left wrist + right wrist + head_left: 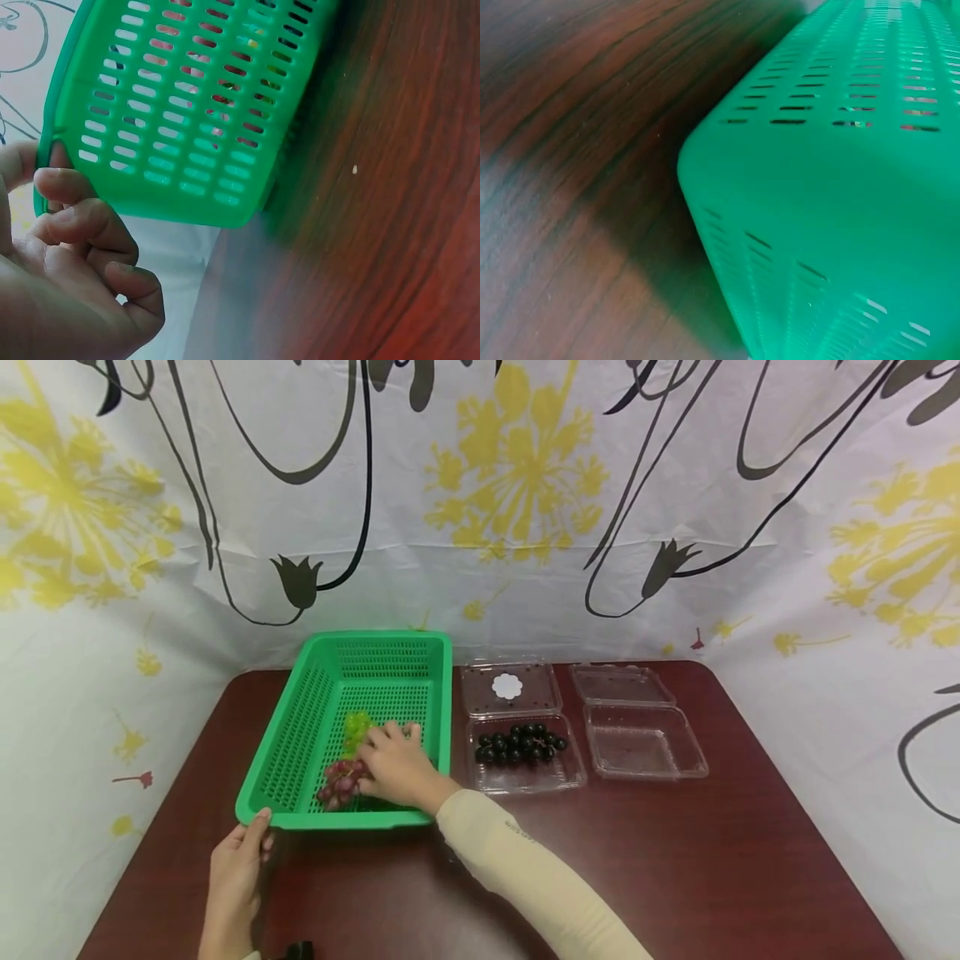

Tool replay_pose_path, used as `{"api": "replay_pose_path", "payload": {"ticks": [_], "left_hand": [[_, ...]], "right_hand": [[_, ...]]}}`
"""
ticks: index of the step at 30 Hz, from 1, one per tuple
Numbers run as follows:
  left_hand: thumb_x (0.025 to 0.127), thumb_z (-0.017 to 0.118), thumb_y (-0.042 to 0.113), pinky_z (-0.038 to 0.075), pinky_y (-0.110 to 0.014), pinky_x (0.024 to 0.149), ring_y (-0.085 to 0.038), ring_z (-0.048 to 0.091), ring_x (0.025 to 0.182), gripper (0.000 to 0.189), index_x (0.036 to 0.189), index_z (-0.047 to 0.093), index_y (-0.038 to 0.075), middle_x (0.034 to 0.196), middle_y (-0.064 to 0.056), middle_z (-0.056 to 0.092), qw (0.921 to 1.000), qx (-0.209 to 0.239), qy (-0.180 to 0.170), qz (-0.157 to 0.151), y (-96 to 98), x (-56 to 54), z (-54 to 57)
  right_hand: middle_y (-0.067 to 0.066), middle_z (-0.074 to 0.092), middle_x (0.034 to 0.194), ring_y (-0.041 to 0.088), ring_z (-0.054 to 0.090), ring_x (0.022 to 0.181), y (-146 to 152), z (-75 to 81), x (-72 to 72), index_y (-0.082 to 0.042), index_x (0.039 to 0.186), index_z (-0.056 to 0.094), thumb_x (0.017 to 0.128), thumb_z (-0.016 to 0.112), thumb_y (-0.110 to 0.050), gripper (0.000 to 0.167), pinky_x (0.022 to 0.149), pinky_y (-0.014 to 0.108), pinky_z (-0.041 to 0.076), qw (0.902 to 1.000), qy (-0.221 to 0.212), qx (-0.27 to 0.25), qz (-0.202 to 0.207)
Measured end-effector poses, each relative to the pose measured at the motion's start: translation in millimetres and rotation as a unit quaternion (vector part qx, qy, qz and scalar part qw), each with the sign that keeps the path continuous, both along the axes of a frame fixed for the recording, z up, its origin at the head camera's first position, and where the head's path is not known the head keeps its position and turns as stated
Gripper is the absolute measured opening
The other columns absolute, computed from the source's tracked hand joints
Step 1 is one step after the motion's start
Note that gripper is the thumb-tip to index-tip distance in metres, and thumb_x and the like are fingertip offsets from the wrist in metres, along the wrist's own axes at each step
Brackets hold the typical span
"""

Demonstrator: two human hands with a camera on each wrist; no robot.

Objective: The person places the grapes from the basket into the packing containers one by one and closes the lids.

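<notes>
A green plastic basket (442,693) with slotted walls sits on the table's left half. My left hand (236,860) pinches its rim at the near left corner; the left wrist view shows thumb and fingers (71,187) at that rim. My right hand (397,766) reaches into the basket with fingers bent downward, beside a bunch of red grapes (341,783) and a bunch of green grapes (355,732). What lies under its palm is hidden, and I cannot tell whether it grips anything. In the right wrist view, the basket's outer wall (840,195) blocks the hand.
Right of the basket, an open clear plastic box (487,781) holds a bunch of black grapes (517,745). Farther right stands another clear box (645,743) with its lid (622,683) folded back. A patterned cloth (495,602) hangs behind the dark red table (720,852).
</notes>
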State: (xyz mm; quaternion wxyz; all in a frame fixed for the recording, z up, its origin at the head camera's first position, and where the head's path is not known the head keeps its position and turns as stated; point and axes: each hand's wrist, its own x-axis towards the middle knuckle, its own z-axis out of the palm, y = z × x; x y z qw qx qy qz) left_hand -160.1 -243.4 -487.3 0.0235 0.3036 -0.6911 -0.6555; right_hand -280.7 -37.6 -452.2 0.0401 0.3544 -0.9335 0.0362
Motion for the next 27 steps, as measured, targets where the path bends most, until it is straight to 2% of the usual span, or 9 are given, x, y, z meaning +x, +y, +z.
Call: {"api": "replay_pose_path", "payload": {"ticks": [2, 5, 8, 12, 16, 20, 22, 27], "left_hand": [[0.096, 0.047, 0.054, 0.035, -0.027, 0.071, -0.01, 0.042, 0.065, 0.046, 0.067, 0.05, 0.018, 0.061, 0.007, 0.046, 0.9999, 0.002, -0.009, -0.011, 1.8, 3.0, 0.6], [0.097, 0.04, 0.057, 0.034, -0.028, 0.072, -0.01, 0.042, 0.063, 0.049, 0.07, 0.05, 0.017, 0.061, 0.007, 0.046, 0.9998, 0.007, -0.005, -0.02, 6.8, 7.3, 1.3], [0.098, 0.038, 0.055, 0.035, -0.028, 0.068, -0.008, 0.042, 0.06, 0.049, 0.072, 0.052, 0.016, 0.061, 0.007, 0.046, 0.9997, 0.002, 0.01, -0.024, 13.4, 8.9, 1.6], [0.099, 0.035, 0.055, 0.035, -0.028, 0.064, -0.007, 0.041, 0.058, 0.05, 0.073, 0.053, 0.016, 0.061, 0.008, 0.047, 0.9987, -0.001, 0.023, -0.046, 19.8, 9.0, 2.0], [0.1, 0.032, 0.054, 0.035, -0.027, 0.061, -0.007, 0.041, 0.056, 0.051, 0.076, 0.058, 0.017, 0.061, 0.008, 0.048, 0.9975, 0.027, 0.036, -0.055, 24.2, 10.4, 1.9], [0.102, 0.025, 0.053, 0.036, -0.025, 0.059, -0.007, 0.041, 0.057, 0.051, 0.09, 0.06, 0.016, 0.065, 0.008, 0.05, 0.9941, 0.052, 0.047, -0.083, 29.0, 13.8, 0.8], [0.102, 0.022, 0.053, 0.035, -0.025, 0.059, -0.007, 0.04, 0.058, 0.053, 0.095, 0.058, 0.015, 0.066, 0.008, 0.051, 0.9914, 0.053, 0.052, -0.108, 31.0, 15.1, -0.1], [0.104, 0.019, 0.049, 0.033, -0.026, 0.059, -0.007, 0.04, 0.059, 0.055, 0.098, 0.059, 0.012, 0.068, 0.007, 0.051, 0.9841, 0.057, 0.069, -0.153, 36.8, 14.6, -2.7]], "right_hand": [[-0.008, 0.054, 0.12, 0.015, 0.041, 0.112, 1.8, 1.4, 0.1, -0.027, 0.116, 0.064, 0.086, 0.063, -0.054, 0.04, 0.096, 0.044, 0.029, 1.0, -0.001, -0.009, -0.001], [-0.008, 0.054, 0.119, 0.015, 0.04, 0.112, 5.0, 5.3, 0.8, -0.026, 0.114, 0.065, 0.086, 0.063, -0.053, 0.038, 0.097, 0.046, 0.027, 0.9997, 0.0, -0.026, -0.001], [-0.008, 0.055, 0.119, 0.014, 0.04, 0.111, 8.4, 10.3, 1.3, -0.025, 0.113, 0.066, 0.086, 0.064, -0.052, 0.038, 0.097, 0.046, 0.026, 0.9992, 0.008, -0.038, -0.005], [-0.008, 0.055, 0.12, 0.015, 0.04, 0.112, 12.9, 17.2, 1.7, -0.025, 0.113, 0.066, 0.086, 0.063, -0.052, 0.039, 0.096, 0.045, 0.026, 0.9985, 0.023, -0.048, -0.011], [-0.007, 0.055, 0.118, 0.016, 0.042, 0.109, 19.1, 25.0, 2.7, -0.024, 0.111, 0.067, 0.086, 0.065, -0.05, 0.037, 0.094, 0.046, 0.027, 0.9964, 0.043, -0.073, -0.012], [-0.006, 0.054, 0.115, 0.017, 0.041, 0.105, 28.1, 32.4, 2.0, -0.024, 0.109, 0.067, 0.086, 0.066, -0.049, 0.033, 0.093, 0.047, 0.027, 0.9928, 0.066, -0.099, -0.012], [-0.005, 0.054, 0.114, 0.018, 0.041, 0.104, 33.1, 36.3, 1.1, -0.024, 0.108, 0.067, 0.087, 0.066, -0.047, 0.031, 0.092, 0.048, 0.027, 0.9912, 0.072, -0.11, -0.012], [-0.003, 0.052, 0.114, 0.02, 0.039, 0.105, 47.6, 45.1, 0.7, -0.024, 0.107, 0.067, 0.089, 0.066, -0.043, 0.026, 0.089, 0.049, 0.027, 0.9883, 0.067, -0.136, -0.016]]}}
